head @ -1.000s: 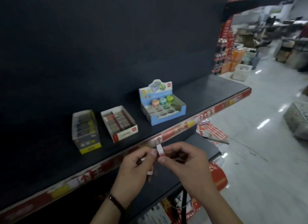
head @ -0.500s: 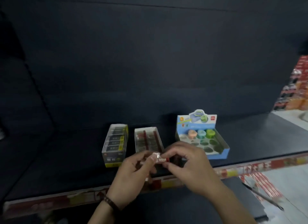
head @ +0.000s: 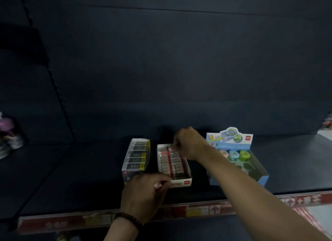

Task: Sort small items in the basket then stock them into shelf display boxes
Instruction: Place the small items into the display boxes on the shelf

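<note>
We look down at a dark shelf (head: 71,178) with a red price strip (head: 197,209) along its front edge. Three open display boxes stand in a row near the middle, close together but not touching.

The left box (head: 125,170) is clear plastic and holds a row of black-and-yellow packets. The middle box (head: 179,183) is white with a red logo on its front wall, and small white-and-red packets lie in two rows inside it. The blue box (head: 264,179) on the right has a tall printed back card and holds round items in pink, blue and green at its far end.

The right hand (head: 188,143) reaches over the middle box from the right. Its fingertips are curled down at the far end of the box and pinch a pale small item (head: 172,148) just above the back row.

The left hand (head: 143,196) sits in front of the left and middle boxes, close to the middle box's front wall. Its fingers are curled, and thumb and fingers grip a spare item (head: 158,186), pink and white, which is mostly hidden. A dark beaded bracelet (head: 128,218) circles that wrist.

At the far left edge sits a blurred purple object (head: 7,133) that we cannot identify.
</note>
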{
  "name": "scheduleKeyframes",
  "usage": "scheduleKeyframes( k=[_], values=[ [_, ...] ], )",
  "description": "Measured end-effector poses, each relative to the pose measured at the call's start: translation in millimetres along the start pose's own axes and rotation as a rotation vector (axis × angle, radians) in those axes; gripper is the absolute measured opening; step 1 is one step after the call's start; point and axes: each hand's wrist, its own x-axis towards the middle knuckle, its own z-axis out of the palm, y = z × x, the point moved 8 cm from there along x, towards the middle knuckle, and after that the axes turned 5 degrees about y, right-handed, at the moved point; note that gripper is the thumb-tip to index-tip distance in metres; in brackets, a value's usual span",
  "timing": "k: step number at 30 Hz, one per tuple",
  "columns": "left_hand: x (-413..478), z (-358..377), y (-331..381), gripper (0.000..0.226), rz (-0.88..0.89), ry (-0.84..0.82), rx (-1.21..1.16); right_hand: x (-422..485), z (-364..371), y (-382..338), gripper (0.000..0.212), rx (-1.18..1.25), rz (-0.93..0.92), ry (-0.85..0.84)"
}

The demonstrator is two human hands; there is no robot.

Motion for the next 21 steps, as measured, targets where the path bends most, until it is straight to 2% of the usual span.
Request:
scheduleKeyframes(
  k=[3,8,15,21],
  values=[
    [0.0,1.2,-1.5,0.025,0.012,-0.004,0.001,5.2,13.6,2.6,0.014,-0.084,0.02,-0.052],
    [1.6,-1.1,-0.5,0.026,0.04,0.002,0.003,8.3,21.0,7.6,0.01,-0.083,0.061,-0.059],
    [1.0,-2.5,0.5,0.021,0.032,-0.015,-0.019,4.7,27.3,11.2,0.015,-0.102,0.106,-0.028],
    [1.3,-4.9,1.4,0.021,0.009,-0.037,-0.024,1.7,26.6,8.6,0.024,-0.128,0.09,-0.093]
  ],
)
